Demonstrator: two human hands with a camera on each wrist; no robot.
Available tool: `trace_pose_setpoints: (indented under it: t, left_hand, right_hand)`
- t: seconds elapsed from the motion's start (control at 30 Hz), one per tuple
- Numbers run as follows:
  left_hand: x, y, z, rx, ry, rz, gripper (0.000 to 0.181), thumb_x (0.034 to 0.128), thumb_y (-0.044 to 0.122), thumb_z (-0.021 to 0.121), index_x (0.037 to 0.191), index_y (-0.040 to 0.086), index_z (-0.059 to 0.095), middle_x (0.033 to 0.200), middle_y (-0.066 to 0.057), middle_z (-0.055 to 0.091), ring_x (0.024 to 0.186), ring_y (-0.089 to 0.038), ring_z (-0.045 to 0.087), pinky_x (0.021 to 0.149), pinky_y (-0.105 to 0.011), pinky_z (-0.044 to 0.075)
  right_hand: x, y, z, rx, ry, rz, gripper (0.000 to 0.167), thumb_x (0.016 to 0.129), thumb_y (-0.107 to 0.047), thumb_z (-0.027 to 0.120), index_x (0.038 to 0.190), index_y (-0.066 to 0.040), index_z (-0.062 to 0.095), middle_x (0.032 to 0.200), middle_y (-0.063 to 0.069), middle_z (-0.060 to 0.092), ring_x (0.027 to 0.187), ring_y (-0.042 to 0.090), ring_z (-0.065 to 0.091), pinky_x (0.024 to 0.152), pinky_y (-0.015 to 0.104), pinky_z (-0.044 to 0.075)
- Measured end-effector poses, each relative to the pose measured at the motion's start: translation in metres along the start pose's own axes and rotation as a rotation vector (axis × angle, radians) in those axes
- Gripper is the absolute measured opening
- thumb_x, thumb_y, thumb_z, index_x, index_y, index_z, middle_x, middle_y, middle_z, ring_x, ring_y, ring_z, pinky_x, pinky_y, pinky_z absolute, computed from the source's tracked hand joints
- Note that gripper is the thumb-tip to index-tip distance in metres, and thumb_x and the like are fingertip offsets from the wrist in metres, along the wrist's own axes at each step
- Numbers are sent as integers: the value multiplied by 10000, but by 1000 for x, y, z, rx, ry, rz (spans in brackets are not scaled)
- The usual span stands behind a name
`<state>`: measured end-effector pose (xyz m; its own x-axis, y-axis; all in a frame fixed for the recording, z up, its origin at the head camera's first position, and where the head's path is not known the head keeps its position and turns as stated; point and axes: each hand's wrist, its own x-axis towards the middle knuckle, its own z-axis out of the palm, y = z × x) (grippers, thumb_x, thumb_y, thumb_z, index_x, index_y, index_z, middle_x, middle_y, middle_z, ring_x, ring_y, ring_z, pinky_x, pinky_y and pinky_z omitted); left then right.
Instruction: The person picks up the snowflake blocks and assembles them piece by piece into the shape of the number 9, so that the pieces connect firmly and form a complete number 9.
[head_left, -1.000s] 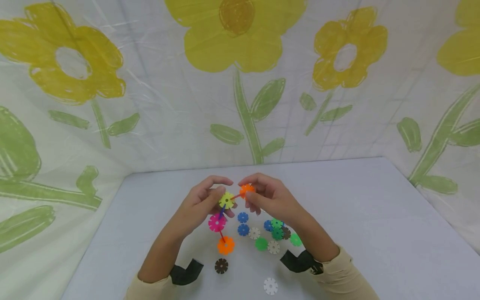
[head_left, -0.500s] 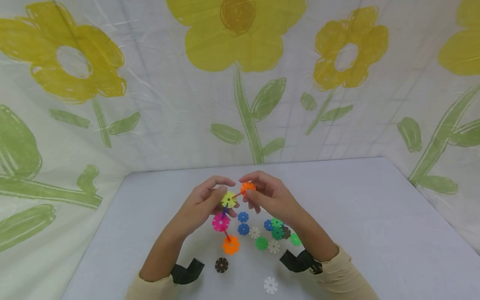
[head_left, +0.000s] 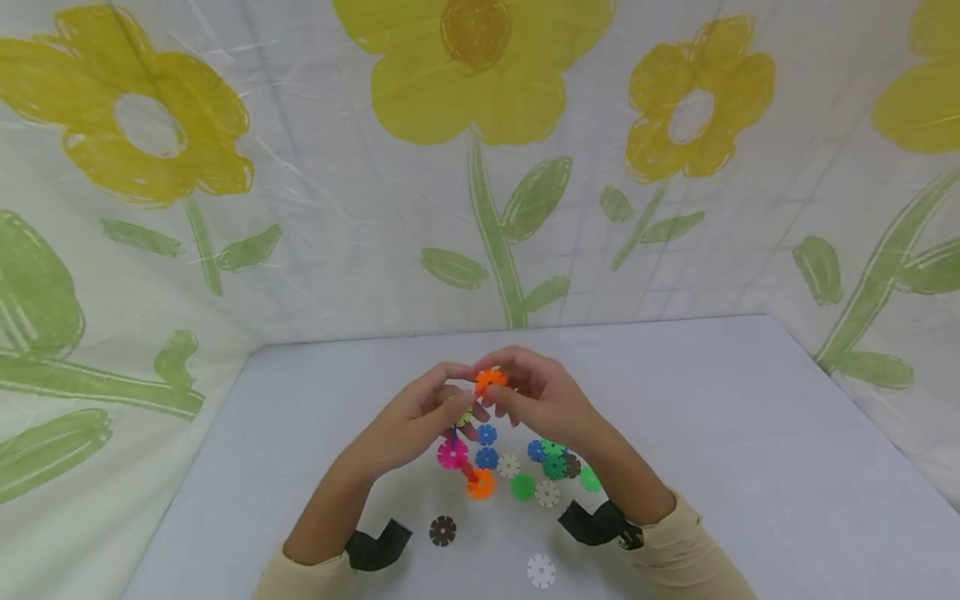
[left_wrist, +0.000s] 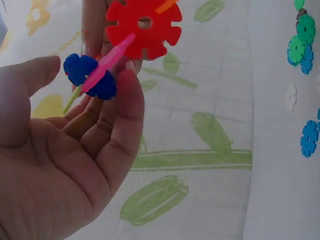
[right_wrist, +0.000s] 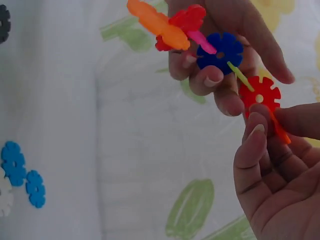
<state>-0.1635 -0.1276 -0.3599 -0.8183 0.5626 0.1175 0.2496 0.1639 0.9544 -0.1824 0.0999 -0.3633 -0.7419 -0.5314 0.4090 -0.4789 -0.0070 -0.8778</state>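
A chain of notched plastic snowflake discs is held up between both hands above the table. My left hand (head_left: 416,417) holds it near the yellow disc (head_left: 463,417), partly hidden by the thumb. Its fingers lie against the dark blue disc (left_wrist: 102,82) in the left wrist view. My right hand (head_left: 543,396) pinches the chain's upper end, an orange disc (head_left: 491,382) slotted into a red disc (right_wrist: 260,92). Below the left hand hang a pink disc (head_left: 452,454) and another orange disc (head_left: 481,483), with a red one edge-on between them.
Loose discs lie on the white table (head_left: 675,400): a blue one (head_left: 487,458), a green cluster (head_left: 555,465) by the right forearm, a brown disc (head_left: 442,531) and a white disc (head_left: 541,572) nearer the front. A flower-print sheet (head_left: 337,208) hangs behind the table.
My left hand has shifted right until its fingertips meet those of the right hand. The chain's hanging end has swung right and turned, and the yellow disc is now mostly covered.
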Motion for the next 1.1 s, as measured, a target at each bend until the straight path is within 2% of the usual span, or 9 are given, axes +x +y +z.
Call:
trace_pose_setpoints:
  t: [0.13, 0.3, 0.47, 0.6, 0.7, 0.83, 0.93, 1.03, 1.1]
  left_hand:
    - [1, -1, 5, 66, -18, -11, 401, 1011, 264, 619, 1374, 165, 482, 1141, -59, 684, 926, -221, 699, 808, -367, 583]
    - [2, 2, 9, 139, 47, -7, 373, 1005, 271, 627, 1349, 164, 529, 1180, -63, 656, 856, -198, 692, 744, -348, 593]
    - [2, 3, 9, 188, 95, -17, 378, 994, 275, 640, 1333, 131, 558, 1200, -86, 640, 859, -192, 688, 716, -325, 592]
    - [2, 3, 8, 214, 107, -12, 375, 987, 277, 650, 1319, 124, 569, 1207, -76, 636, 940, -195, 668, 766, -307, 580]
    - [1, 3, 7, 254, 135, -26, 373, 979, 268, 659, 1319, 133, 588, 1235, -57, 631, 1014, -205, 625, 792, -316, 573]
    - [-1, 3, 8, 308, 177, -65, 366, 966, 219, 668, 1320, 142, 614, 1298, -29, 614, 1167, -243, 564, 899, -409, 550]
    - [-1, 2, 8, 325, 191, -73, 350, 959, 181, 664, 1306, 145, 626, 1298, -13, 615, 1229, -251, 535, 968, -474, 509]
    - [-1, 3, 8, 331, 196, -69, 337, 959, 174, 666, 1293, 140, 634, 1272, -8, 627, 1207, -245, 546, 969, -471, 508]
    - [0, 4, 8, 332, 197, -69, 327, 960, 178, 671, 1282, 133, 638, 1252, -10, 635, 1175, -242, 563, 950, -448, 523]
  right_hand:
    - [-1, -2, 2, -42, -28, 13, 292, 967, -7, 625, 1252, -64, 611, 988, 61, 672, 702, 261, 633, 566, 324, 561]
    - [-1, -5, -5, -157, -43, 27, 327, 977, -31, 627, 1298, -63, 577, 964, 78, 672, 689, 209, 614, 586, 319, 566]
    - [-2, -4, -21, -252, -32, 25, 269, 978, -41, 627, 1246, -56, 607, 950, 54, 678, 759, 166, 628, 624, 314, 570]
    - [-3, 0, -32, -409, -120, 56, 214, 983, -100, 637, 1197, -95, 641, 927, -38, 671, 797, 139, 624, 691, 308, 568]
    - [-3, 11, -33, -591, -245, 186, 192, 972, -136, 664, 1164, -134, 658, 927, -73, 665, 823, 109, 609, 728, 284, 551]
    - [-6, 28, -25, -829, -375, 482, 137, 939, -147, 708, 1068, -117, 675, 889, -38, 636, 781, 140, 564, 711, 319, 521]
    - [-9, 35, -21, -958, -398, 637, 107, 908, -135, 731, 897, -83, 638, 771, 7, 565, 690, 175, 492, 621, 335, 445]
    - [-12, 41, -24, -1008, -390, 700, 247, 838, -151, 804, 790, -99, 567, 712, 9, 517, 655, 181, 462, 584, 326, 384]
    - [-13, 43, -27, -997, -381, 740, 303, 779, -171, 857, 793, -105, 561, 722, 10, 532, 668, 185, 479, 592, 330, 400]
